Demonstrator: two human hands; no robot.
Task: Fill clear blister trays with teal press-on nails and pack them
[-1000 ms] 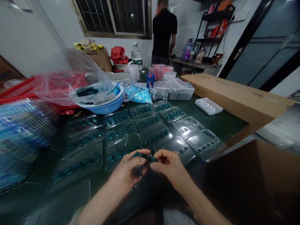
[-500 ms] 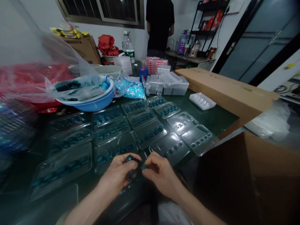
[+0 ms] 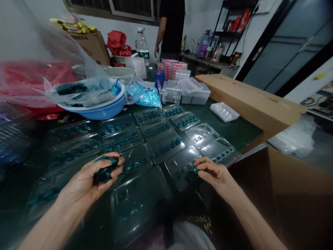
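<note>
Hands apart: left hand [image 3: 82,178] clamps dark teal cluster [image 3: 105,172], pieces uncountable; right hand [image 3: 215,173] pinches one teal piece [image 3: 195,169] over clear blister tray [image 3: 182,170].

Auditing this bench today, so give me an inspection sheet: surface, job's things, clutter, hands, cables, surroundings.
Surface: dark green tabletop.
Job's things: clear plastic blister trays holding teal pieces.
Clutter: blue plastic basin under a clear plastic bag; brown cardboard box at right.
Hands: left hand grips dark teal pieces; right hand pinches one teal piece.
Cables: thin black cord on far wall.
Surroundings: person in black shirt at a far counter.
</note>
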